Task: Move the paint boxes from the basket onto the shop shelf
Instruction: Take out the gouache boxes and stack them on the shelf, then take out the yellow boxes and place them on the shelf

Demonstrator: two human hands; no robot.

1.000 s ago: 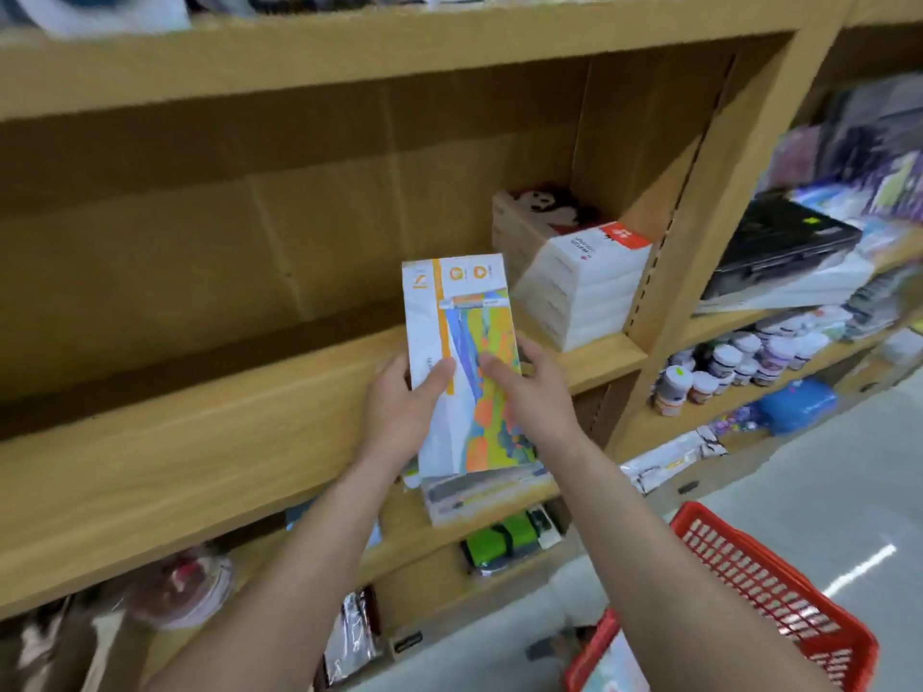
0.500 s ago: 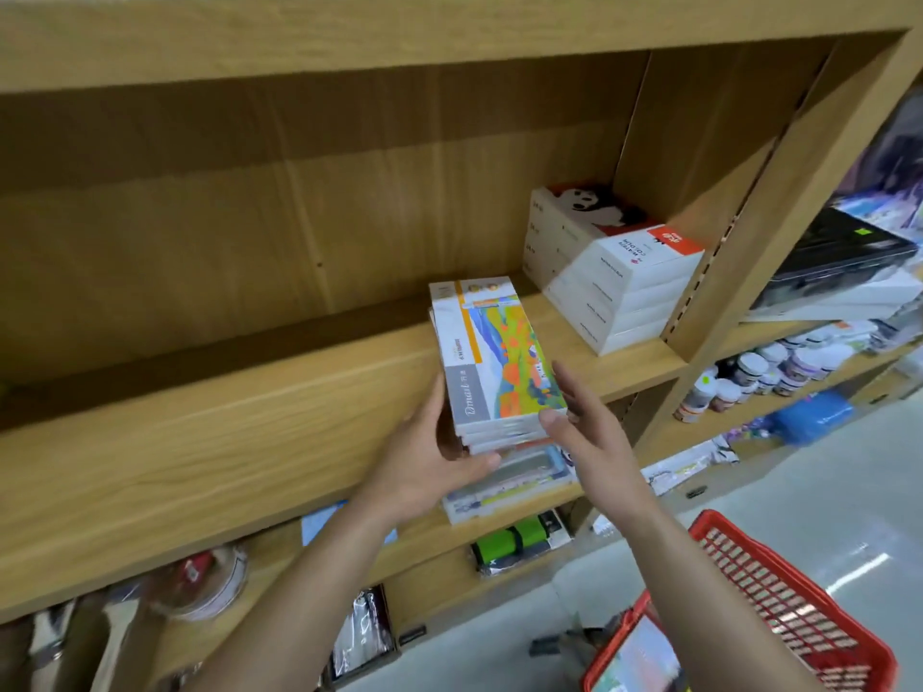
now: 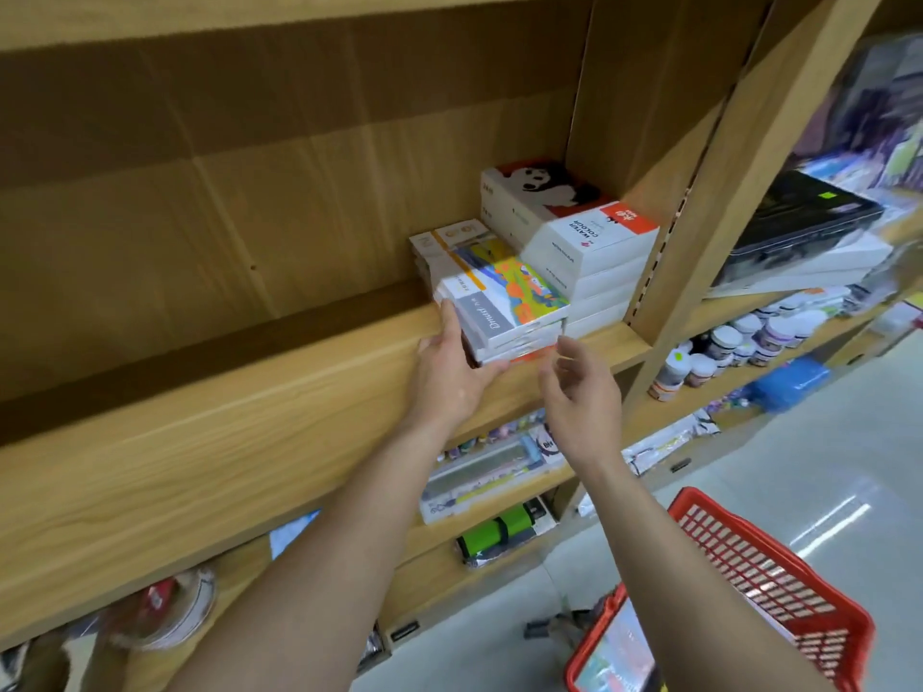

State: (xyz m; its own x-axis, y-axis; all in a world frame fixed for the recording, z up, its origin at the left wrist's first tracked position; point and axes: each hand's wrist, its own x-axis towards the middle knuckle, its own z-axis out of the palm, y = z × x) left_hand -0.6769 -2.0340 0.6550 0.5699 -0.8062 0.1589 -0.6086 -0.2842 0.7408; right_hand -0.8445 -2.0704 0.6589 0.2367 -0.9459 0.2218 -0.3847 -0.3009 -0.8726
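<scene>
The shelf (image 3: pixel 249 417) is the biggest thing we face, and the red basket (image 3: pixel 779 581) is below it on our right. The stack of paint boxes (image 3: pixel 504 297), which both hands carried 0.5 s ago, now lies near the shelf's front edge, just beside the white boxes (image 3: pixel 589 242). Our left hand (image 3: pixel 449 377) presses straight fingers along the stack's side. Our right hand (image 3: pixel 579 392) has let go, its fingers loose and empty. We judge this batch shelved.
</scene>
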